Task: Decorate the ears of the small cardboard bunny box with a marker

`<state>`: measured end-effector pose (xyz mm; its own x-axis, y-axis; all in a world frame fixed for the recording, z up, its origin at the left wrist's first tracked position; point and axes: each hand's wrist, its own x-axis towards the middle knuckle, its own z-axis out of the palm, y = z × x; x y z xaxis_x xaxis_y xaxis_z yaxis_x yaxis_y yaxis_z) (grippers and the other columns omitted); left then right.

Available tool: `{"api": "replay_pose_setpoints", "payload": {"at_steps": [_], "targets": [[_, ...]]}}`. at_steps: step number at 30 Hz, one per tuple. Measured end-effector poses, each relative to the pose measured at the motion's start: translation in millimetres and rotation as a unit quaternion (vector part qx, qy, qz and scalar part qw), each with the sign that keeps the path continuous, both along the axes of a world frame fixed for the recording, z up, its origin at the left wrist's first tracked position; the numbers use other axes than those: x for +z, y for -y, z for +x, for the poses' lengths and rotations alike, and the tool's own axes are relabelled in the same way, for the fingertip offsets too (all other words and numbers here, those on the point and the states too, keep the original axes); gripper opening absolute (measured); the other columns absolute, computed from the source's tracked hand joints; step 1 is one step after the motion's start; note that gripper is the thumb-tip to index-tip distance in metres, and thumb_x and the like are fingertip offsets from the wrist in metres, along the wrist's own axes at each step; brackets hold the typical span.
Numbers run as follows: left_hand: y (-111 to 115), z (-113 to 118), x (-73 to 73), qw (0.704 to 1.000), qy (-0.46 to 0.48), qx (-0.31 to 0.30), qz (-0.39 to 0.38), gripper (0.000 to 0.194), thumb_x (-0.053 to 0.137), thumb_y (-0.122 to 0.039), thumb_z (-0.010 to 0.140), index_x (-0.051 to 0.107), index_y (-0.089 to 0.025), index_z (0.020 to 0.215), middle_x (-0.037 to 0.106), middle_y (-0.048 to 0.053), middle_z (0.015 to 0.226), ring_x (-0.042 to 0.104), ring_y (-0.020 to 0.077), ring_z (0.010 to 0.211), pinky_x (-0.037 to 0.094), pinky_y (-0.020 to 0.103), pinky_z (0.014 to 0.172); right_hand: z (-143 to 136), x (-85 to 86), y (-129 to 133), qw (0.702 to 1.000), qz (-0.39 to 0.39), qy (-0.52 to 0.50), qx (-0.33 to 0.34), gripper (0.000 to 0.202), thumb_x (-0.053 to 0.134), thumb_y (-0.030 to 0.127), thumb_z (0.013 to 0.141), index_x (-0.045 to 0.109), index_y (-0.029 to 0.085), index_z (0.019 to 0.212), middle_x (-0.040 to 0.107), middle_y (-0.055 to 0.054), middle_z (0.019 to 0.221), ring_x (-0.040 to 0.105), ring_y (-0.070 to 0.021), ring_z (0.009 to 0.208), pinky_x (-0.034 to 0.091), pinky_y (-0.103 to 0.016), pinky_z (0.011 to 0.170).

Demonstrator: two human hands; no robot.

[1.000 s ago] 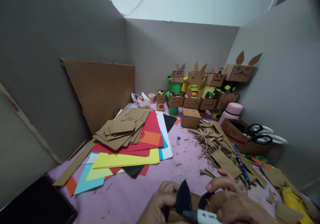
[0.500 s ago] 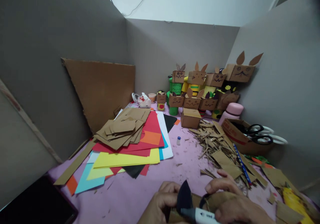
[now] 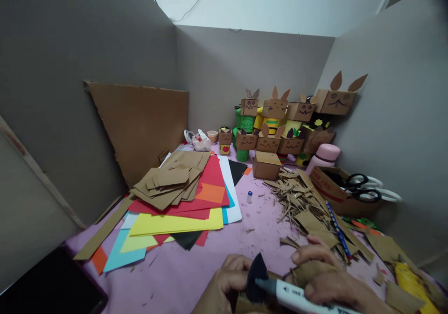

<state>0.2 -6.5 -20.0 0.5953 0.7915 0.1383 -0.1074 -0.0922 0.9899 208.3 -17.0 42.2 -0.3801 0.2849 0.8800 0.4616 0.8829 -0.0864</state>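
Left hand [image 3: 224, 283] low at about 6 o'clock of the view, knuckles up, fingers curled under and thumb pressed toward 3 o'clock, pinched closed. Right hand [image 3: 329, 283] just beside it at about 5 o'clock, fingers wrapped closed in a writing grip, forefinger stretched toward 9 o'clock and arched above the rest, back of the hand turned up. Both cut off at the lower edge, wrists and forearms out of sight, fingertips of the two hands close together near the middle, not clearly touching.
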Motion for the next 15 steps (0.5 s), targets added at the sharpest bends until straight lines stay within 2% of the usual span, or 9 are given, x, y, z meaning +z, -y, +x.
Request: {"api": "replay_pose_setpoints", "payload": {"at_steps": [3,5,8,12,15], "targets": [[1.5,1.2,3.4,1.0,-0.019,-0.003,-0.021,0.018,0.08,-0.036,0.066,0.078,-0.028,0.081,0.061,0.003,0.094,0.049,0.024,0.101,0.032,0.041,0.095,-1.4,-10.0,-1.5,0.999,-0.014,-0.026,0.015,0.031,0.05,0.039,0.094,0.057,0.027,0.066,0.062,0.01,0.045,0.071,-0.0101,0.057,0.061,-0.02,0.068],[2.8,1.8,7.5,0.999,-0.027,-0.001,-0.042,0.014,0.081,-0.03,0.065,0.078,-0.027,0.078,0.059,0.003,0.094,0.048,0.0244,0.102,0.031,0.041,0.097,-0.1,-11.4,-0.6,0.998,-0.03,-0.045,0.02,0.032,0.048,0.036,0.095,0.058,0.027,0.066,0.063,0.009,0.048,0.071,-0.0105,0.056,0.061,-0.022,0.067],[3.5,0.7,13.2,0.998,-0.025,0.003,-0.059,0.014,0.079,-0.025,0.066,0.078,-0.027,0.08,0.058,0.003,0.096,0.047,0.0255,0.105,0.03,0.043,0.099,7.4,-8.3,4.8,0.999,-0.043,-0.014,0.029,0.02,0.056,0.033,0.09,0.059,0.026,0.072,0.064,0.008,0.051,0.072,-0.0132,0.06,0.061,-0.025,0.072],[3.7,-2.4,14.4,0.998,0.005,-0.008,-0.065,0.015,0.079,-0.029,0.066,0.078,-0.028,0.08,0.058,0.004,0.097,0.046,0.0269,0.108,0.03,0.044,0.099,19.7,-9.5,15.4,0.994,-0.09,-0.052,-0.029,0.007,0.063,0.03,0.085,0.059,0.024,0.083,0.068,0.004,0.06,0.071,-0.0167,0.082,0.055,-0.028,0.087],[5.6,-3.1,13.4,0.998,0.01,-0.01,-0.062,0.017,0.079,-0.033,0.065,0.078,-0.026,0.081,0.057,0.004,0.096,0.047,0.0263,0.106,0.032,0.044,0.098,24.1,-12.6,19.4,0.99,-0.131,-0.042,-0.037,0.006,0.064,0.026,0.083,0.06,0.025,0.087,0.07,0.002,0.067,0.07,-0.0198,0.087,0.056,-0.033,0.086]]}}
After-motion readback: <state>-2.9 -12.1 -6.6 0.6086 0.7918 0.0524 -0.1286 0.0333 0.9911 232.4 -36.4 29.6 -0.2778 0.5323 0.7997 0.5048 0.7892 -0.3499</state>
